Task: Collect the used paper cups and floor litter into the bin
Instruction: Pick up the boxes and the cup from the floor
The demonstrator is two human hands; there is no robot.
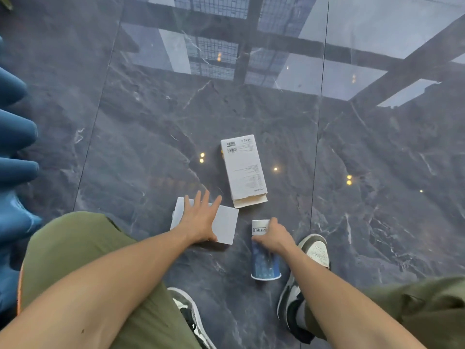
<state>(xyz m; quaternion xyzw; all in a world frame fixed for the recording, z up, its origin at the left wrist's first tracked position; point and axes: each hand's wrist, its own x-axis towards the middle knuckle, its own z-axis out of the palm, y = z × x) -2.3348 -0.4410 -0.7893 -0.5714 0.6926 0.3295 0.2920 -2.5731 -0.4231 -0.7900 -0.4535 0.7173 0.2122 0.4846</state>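
A blue patterned paper cup point(265, 264) lies on the dark floor with its rim toward me. A small white box with a barcode point(259, 227) lies right at its far end. My right hand point(273, 235) is closed over the spot where the cup and the small box meet. A flat white square box point(225, 226) lies to the left, and my left hand point(201, 217) rests flat on it with fingers spread. A taller white carton point(244, 170) with an open flap lies farther out. No bin is visible.
The glossy dark marble floor point(125, 147) reflects ceiling lights and window frames. A blue padded seat point(15, 172) runs along the left edge. My knees in olive trousers and both sneakers point(315, 250) are close to the litter.
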